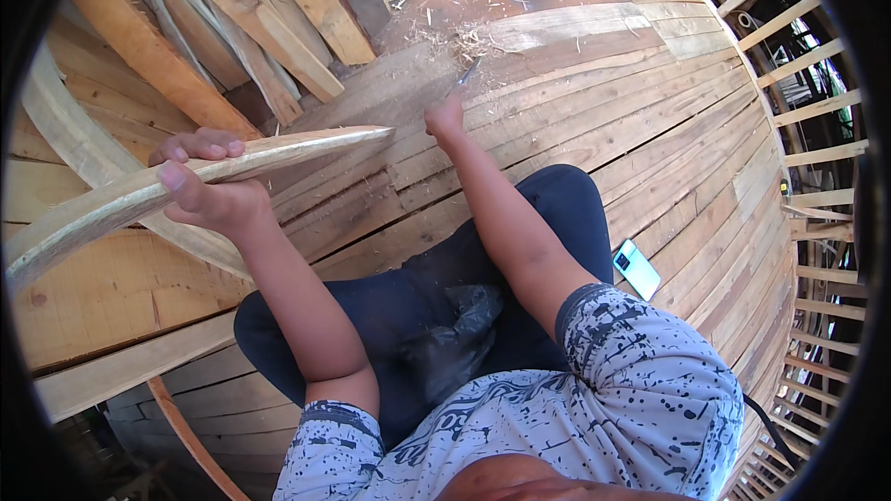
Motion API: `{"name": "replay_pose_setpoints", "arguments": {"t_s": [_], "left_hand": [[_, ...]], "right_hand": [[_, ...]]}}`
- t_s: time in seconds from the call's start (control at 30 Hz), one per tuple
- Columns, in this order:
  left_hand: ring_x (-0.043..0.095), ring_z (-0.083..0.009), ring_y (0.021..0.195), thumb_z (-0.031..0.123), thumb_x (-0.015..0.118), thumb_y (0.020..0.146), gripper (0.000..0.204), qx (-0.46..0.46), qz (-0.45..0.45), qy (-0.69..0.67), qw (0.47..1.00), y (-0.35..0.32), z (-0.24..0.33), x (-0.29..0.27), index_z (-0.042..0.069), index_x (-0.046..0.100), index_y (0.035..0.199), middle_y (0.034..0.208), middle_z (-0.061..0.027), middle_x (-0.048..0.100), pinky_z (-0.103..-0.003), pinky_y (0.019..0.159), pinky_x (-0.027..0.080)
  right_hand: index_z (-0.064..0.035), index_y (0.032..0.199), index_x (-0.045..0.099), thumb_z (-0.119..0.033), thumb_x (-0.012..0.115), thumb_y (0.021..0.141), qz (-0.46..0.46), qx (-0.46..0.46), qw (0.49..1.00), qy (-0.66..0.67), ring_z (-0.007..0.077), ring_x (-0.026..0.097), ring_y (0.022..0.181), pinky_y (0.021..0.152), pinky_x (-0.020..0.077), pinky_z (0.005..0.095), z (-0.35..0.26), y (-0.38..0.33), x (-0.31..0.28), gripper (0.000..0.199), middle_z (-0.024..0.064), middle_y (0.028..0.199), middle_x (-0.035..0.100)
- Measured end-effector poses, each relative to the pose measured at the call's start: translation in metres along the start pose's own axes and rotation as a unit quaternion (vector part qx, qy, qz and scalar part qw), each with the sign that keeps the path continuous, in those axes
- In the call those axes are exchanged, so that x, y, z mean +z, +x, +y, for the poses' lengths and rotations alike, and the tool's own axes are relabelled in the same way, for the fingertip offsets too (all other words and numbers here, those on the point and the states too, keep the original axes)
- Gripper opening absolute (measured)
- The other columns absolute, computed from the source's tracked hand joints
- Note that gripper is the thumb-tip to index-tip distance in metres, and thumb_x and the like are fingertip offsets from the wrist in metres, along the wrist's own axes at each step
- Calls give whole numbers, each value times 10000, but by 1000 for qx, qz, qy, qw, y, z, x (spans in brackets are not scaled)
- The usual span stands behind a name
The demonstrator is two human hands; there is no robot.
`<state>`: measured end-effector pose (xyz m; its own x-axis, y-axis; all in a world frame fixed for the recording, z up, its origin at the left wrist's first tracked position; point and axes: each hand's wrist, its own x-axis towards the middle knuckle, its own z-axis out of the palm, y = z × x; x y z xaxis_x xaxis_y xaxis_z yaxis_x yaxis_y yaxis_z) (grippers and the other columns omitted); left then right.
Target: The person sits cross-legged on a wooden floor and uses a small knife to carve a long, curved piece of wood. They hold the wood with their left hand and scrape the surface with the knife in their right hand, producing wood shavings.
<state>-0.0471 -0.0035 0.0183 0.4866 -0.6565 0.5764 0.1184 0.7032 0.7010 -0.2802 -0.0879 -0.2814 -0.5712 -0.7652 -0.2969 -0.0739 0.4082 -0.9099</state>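
The left hand (209,187) has its fingers closed around a long curved wooden strip (186,181) that crosses the left of the frame. The right hand (445,118), upper centre, grips a thin metal tool (464,74) against the plank floor (650,130). A phone (637,268) lies at right.

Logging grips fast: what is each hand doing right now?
Left hand: closed around a long curved wooden strip.
Right hand: closed on a thin tool, kind unclear.

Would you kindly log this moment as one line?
left hand: grips curved wooden strip | right hand: holds thin tool on plank floor | phone beside knee
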Motion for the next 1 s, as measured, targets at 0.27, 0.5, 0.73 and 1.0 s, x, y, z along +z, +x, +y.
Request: {"name": "replay_pose_setpoints", "arguments": {"t_s": [0.27, 0.5, 0.73, 1.0], "left_hand": [[453, -130, 543, 659, 750, 703, 631, -18, 21, -5, 1000, 3, 2, -5, 122, 444, 835, 620, 2, 427, -251, 501, 431], [454, -137, 538, 633, 744, 719, 594, -18, 24, -17, 999, 1, 0, 2, 123, 456, 820, 613, -5, 434, -256, 490, 429], [474, -161, 518, 590, 719, 758, 541, -2, 36, 5, 999, 4, 5, -11, 114, 464, 802, 595, -28, 445, -261, 480, 427], [490, -170, 502, 522, 688, 819, 502, 2, 32, -17, 999, 5, -1, -6, 79, 453, 792, 576, -47, 452, -266, 470, 425]], "right_hand": [[-48, 1505, -168, -51, 618, 849, 238, 74, 968, -1, 248, 608, 685, 541, 509, 401, 12, 21, -1, 1023, 222, 1002, 603], [-114, 1522, -149, -58, 625, 879, -86, 66, 993, 56, 268, 589, 657, 527, 495, 437, 27, 13, 20, 1007, 193, 986, 599], [9, 1483, -182, -2, 617, 810, 197, 57, 978, -35, 418, 598, 1047, 889, 507, 435, -17, -63, 23, 1045, 330, 1143, 555], [15, 1477, -196, 1, 611, 820, 35, 13, 999, -39, 413, 592, 1053, 903, 494, 447, -7, -67, 10, 1041, 320, 1194, 541]]}}
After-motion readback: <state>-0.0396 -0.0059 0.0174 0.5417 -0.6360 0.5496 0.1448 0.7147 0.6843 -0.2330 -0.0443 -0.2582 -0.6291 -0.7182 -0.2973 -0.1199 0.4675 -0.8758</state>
